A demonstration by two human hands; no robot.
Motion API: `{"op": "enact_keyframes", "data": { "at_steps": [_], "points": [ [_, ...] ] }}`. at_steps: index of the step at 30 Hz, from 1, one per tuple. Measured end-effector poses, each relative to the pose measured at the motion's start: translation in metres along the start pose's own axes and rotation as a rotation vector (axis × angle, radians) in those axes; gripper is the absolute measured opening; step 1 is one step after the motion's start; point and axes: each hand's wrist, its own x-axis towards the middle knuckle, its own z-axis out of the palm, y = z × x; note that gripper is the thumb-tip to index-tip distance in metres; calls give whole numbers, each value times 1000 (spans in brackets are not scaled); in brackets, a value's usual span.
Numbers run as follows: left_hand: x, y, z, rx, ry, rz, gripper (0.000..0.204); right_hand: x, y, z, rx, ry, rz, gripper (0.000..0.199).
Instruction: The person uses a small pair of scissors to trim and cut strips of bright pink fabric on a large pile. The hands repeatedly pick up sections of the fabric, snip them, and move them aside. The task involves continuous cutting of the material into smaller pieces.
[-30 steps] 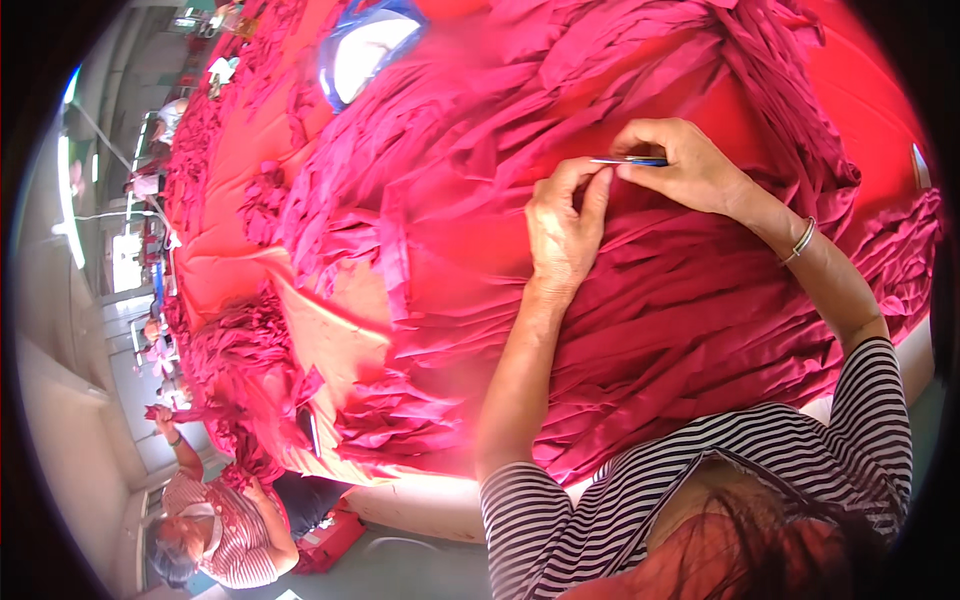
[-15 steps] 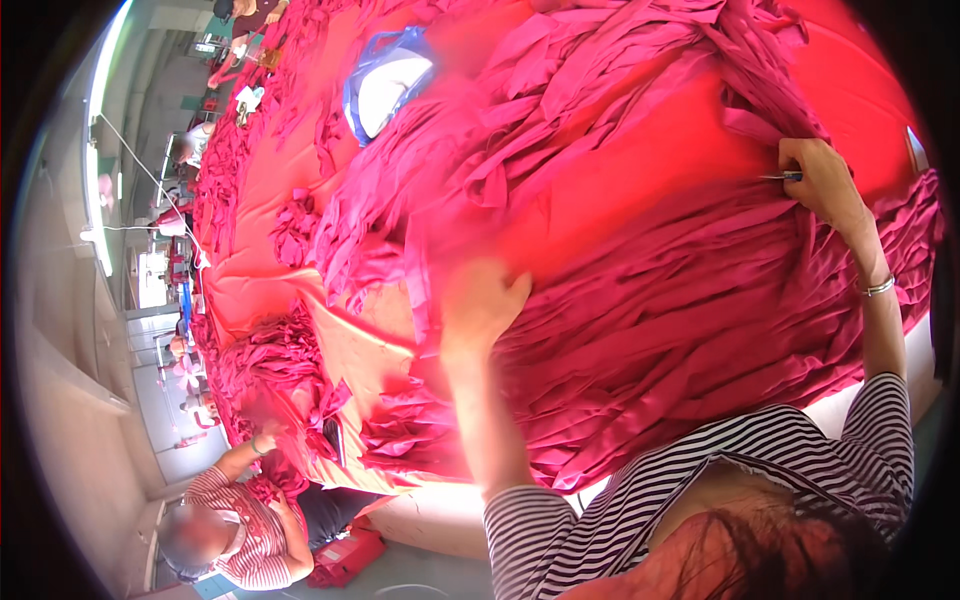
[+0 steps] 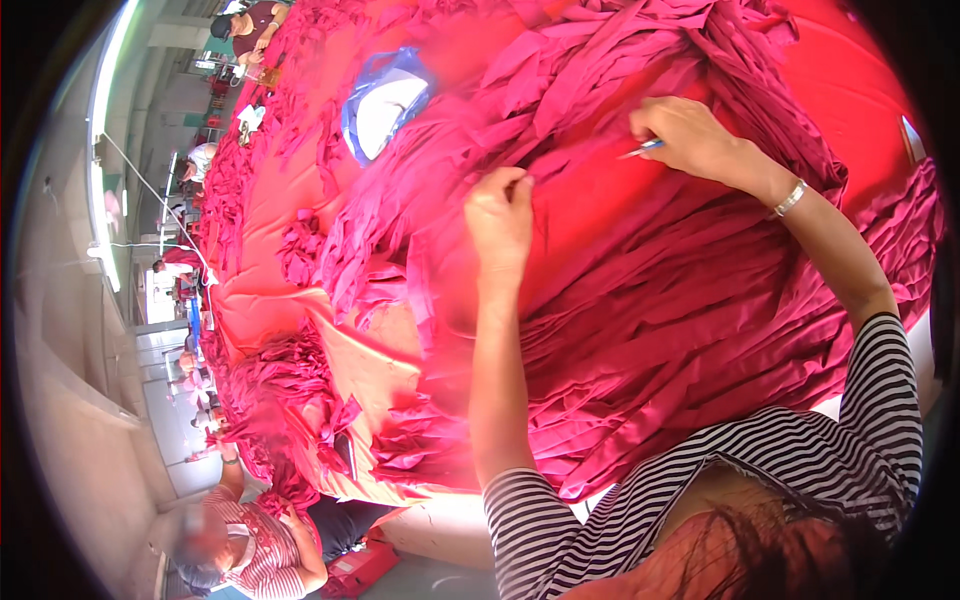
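Deep-pink fabric strips (image 3: 660, 310) lie in long overlapping rows across a red cloth (image 3: 590, 200). My left hand (image 3: 500, 220) is closed in a pinch on the end of a fabric strip (image 3: 575, 155). That strip runs taut, slightly blurred, toward the fingertips of my right hand (image 3: 690, 140). Also in my closed right hand is a small pointed tool (image 3: 642, 149) with a thin metal tip and a blue part; its exact kind is hidden by the fingers. Both hands are above the red cloth, on the far side of the nearer rows.
A blue-and-white plastic bag (image 3: 385, 105) lies beyond my left hand. Tangled strips (image 3: 280, 380) are heaped at the left. A co-worker in a striped top (image 3: 260, 545) is at the lower left; another person (image 3: 255, 30) is at the far upper left.
My left hand has moved away from me and closed into a pinch. The right hand has swung left with the pointed tool, and a strip now stretches between both hands.
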Motion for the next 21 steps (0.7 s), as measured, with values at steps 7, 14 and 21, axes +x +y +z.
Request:
{"op": "enact_keyframes", "data": {
  "at_steps": [7, 14, 21],
  "points": [
    [2, 6, -16, -56, -153, -60, 16, -107, 22, -89, 202, -340, 261, 7],
    [-11, 26, -19, -347, -251, -300, 18, -66, -3, -80, 318, 148, 1, 20],
    [-35, 44, -11, -488, -339, -369, 16, 11, -25, 11, 450, 1, 217, 32]
  ]
}}
